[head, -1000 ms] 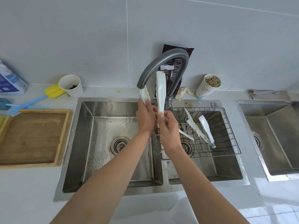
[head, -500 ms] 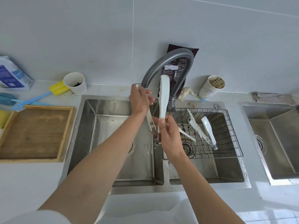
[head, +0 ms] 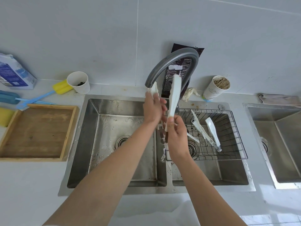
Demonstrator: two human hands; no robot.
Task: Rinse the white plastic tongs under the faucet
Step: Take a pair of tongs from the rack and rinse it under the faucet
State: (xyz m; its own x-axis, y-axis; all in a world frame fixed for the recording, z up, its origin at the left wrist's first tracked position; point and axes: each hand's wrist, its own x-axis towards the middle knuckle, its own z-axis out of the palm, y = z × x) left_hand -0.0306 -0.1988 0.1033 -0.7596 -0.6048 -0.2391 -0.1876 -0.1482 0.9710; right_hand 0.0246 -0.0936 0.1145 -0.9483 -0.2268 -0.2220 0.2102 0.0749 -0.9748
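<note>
Under faucet (head: 162, 64) | left hand (head: 152, 110), right hand (head: 176, 137): fingers (head: 171, 123) curled round white tongs (head: 175, 93) | other tongs (head: 211, 130) in wire basket (head: 211, 110)

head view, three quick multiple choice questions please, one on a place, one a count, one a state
1. Where does the wire basket sit?
A. left basin
B. on the counter
C. right basin

2. How many paper cups are in view?
A. two
B. one
C. four

3. How are the white tongs held?
A. closed, in one hand
B. arms spread, one per hand
C. lying in the basket

Key: C, it hangs inside the right basin; A, one left of the faucet, the other right; B, the left hand grips one arm, the right hand pinches the other.
</note>
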